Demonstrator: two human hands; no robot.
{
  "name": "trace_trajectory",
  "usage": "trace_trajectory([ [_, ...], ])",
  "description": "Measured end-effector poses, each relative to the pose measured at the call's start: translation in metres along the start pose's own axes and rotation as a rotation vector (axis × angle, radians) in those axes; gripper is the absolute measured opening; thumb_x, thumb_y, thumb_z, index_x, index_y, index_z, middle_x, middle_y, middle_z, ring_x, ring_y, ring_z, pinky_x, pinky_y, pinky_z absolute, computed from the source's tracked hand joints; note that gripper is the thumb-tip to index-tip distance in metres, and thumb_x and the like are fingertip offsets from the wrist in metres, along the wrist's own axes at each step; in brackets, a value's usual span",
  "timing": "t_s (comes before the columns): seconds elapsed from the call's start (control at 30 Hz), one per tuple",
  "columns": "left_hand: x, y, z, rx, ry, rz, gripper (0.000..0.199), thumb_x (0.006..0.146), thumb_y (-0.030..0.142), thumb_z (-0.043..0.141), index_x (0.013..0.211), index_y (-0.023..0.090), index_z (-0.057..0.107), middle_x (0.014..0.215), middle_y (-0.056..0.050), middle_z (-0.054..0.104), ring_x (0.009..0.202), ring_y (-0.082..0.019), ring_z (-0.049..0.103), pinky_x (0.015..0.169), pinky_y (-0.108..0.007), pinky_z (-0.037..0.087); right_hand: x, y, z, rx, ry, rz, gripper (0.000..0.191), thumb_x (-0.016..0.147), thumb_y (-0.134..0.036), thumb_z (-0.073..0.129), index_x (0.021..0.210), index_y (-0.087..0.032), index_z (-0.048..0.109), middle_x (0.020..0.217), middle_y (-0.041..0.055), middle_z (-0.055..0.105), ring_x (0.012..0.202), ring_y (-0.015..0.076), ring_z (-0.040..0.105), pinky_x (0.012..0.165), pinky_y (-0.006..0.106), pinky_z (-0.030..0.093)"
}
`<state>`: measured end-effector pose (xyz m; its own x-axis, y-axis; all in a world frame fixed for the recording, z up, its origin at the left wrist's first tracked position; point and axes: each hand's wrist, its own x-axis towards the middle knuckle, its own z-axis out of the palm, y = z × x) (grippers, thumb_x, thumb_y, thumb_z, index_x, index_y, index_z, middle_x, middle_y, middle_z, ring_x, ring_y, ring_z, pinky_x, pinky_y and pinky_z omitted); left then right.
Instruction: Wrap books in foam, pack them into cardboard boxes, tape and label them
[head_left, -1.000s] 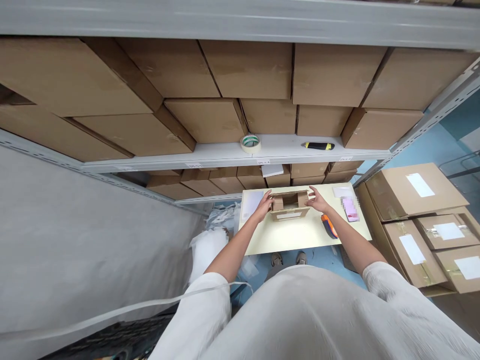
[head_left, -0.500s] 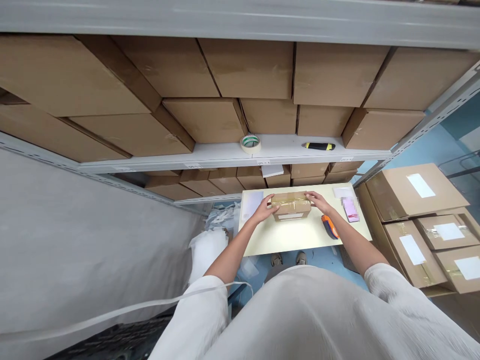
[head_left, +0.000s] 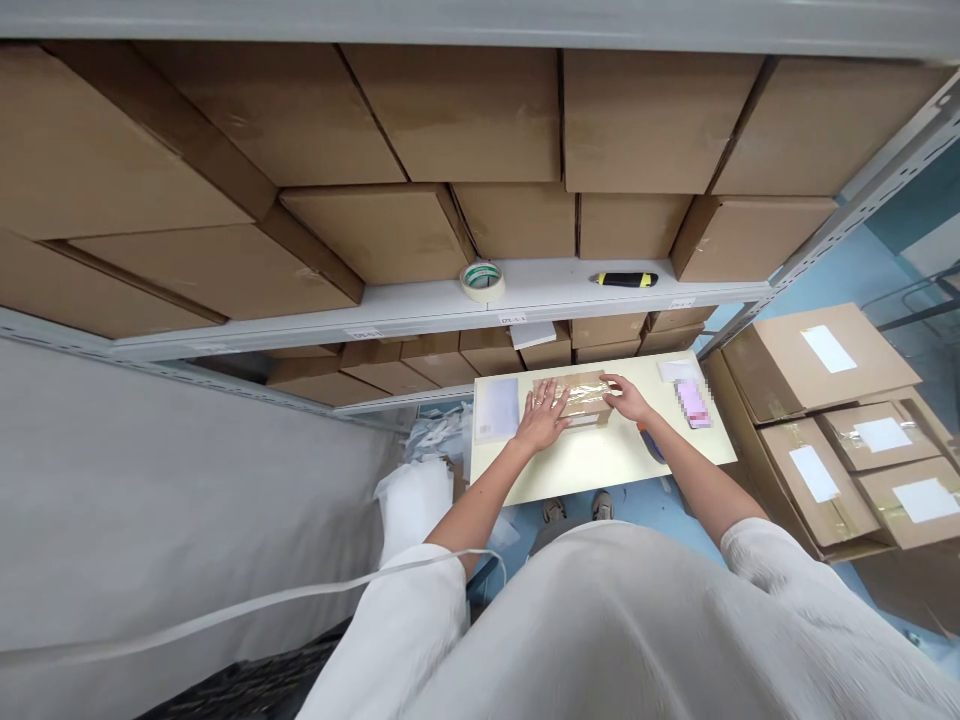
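A small brown cardboard box with shiny clear tape along its top sits on a cream table; part of a white label shows on its near side. Flat on the left of its top lies my left hand, fingers spread. My right hand grips the right end of the box, fingers bent at the far corner. Just below that hand is an orange and dark-blue object, partly covered by my right forearm. A pale printed sheet or pouch rests left of the box.
Farther right on the table is a pink-screened phone. A shelf ahead bears a tape roll, a utility knife and several cartons. Labelled boxes stand at right; white packing material lies at left.
My left hand has moved from the left end of the box to flat on its top, fingers spreading. My right hand stays at the right end. The whole view has shifted slightly.
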<state>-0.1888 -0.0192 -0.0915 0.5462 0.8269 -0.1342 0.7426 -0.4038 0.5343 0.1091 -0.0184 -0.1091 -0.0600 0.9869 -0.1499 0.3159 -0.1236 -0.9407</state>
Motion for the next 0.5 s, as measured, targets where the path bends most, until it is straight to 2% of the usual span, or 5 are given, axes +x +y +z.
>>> trace_trajectory([
  [0.13,0.015,-0.011,0.005,0.095,-0.002,0.045,0.073,0.111,0.051,0.047,0.178,0.028,0.030,0.189,-0.009,0.009,0.175,-0.036,0.000,0.139,-0.063,0.008,0.001,0.012,-0.001,0.052,0.005,-0.010,0.061,0.090,-0.041,0.074,0.149,-0.028,0.068,0.159,0.0092,0.064,0.132,0.0299,0.068,0.118,0.052,0.055],
  [0.27,0.024,-0.013,0.010,0.109,0.001,0.055,0.073,0.112,0.050,0.048,0.178,0.026,0.029,0.189,-0.012,0.009,0.174,-0.039,0.000,0.138,-0.065,0.014,0.005,0.016,-0.002,0.007,0.043,0.003,0.059,0.091,-0.040,0.073,0.149,-0.029,0.069,0.157,0.0074,0.066,0.131,0.0303,0.069,0.120,0.053,0.054],
  [0.5,-0.003,-0.009,0.025,0.111,0.040,0.110,0.070,0.113,0.049,0.046,0.177,0.025,0.031,0.188,-0.014,0.011,0.174,-0.039,0.002,0.137,-0.064,0.021,-0.020,0.017,-0.006,-0.061,0.010,-0.077,0.055,0.092,-0.030,0.068,0.147,-0.028,0.072,0.155,0.0086,0.067,0.140,0.0299,0.064,0.125,0.053,0.051],
])
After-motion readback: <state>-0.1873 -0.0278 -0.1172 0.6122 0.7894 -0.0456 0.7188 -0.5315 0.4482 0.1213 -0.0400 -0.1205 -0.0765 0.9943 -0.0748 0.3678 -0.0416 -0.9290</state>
